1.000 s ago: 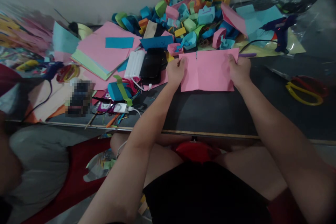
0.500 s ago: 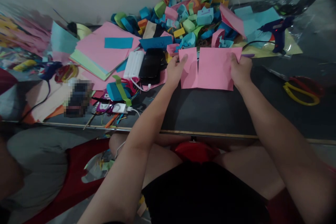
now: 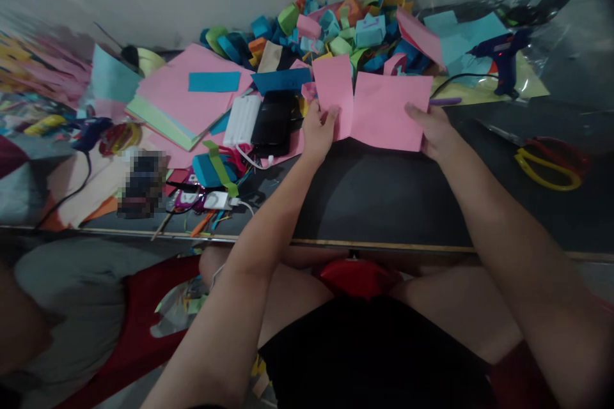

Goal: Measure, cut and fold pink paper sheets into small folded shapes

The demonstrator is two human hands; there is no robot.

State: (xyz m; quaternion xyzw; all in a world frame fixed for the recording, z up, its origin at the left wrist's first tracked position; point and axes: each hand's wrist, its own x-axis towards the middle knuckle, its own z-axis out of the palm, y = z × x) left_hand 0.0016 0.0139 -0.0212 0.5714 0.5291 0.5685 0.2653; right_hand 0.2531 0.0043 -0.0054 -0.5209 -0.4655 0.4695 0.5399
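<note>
A sheet of pink paper [image 3: 386, 112] hangs between both hands above the dark table. A slit or tear runs partway down it, parting a narrow strip on the left from the wider right part; the two look joined near the bottom. My left hand [image 3: 320, 131] pinches the narrow strip along its left side. The wider part's right edge is gripped by my right hand [image 3: 432, 124], thumb in front and fingers behind. Scissors with red and yellow handles [image 3: 549, 163] lie to the right of my right hand.
Colourful folded paper pieces [image 3: 343, 32] are heaped at the back. A blue glue gun [image 3: 503, 61] stands at the back right. To the left are a black phone-like device [image 3: 274, 121], a white power bank [image 3: 242, 120] and stacked paper [image 3: 187, 99]. Another person [image 3: 67, 294] sits at the left.
Both hands have lifted the pink paper slightly up and away from the table. The narrow left strip now stands higher and tilts against the wider part, and the gap at the top has widened.
</note>
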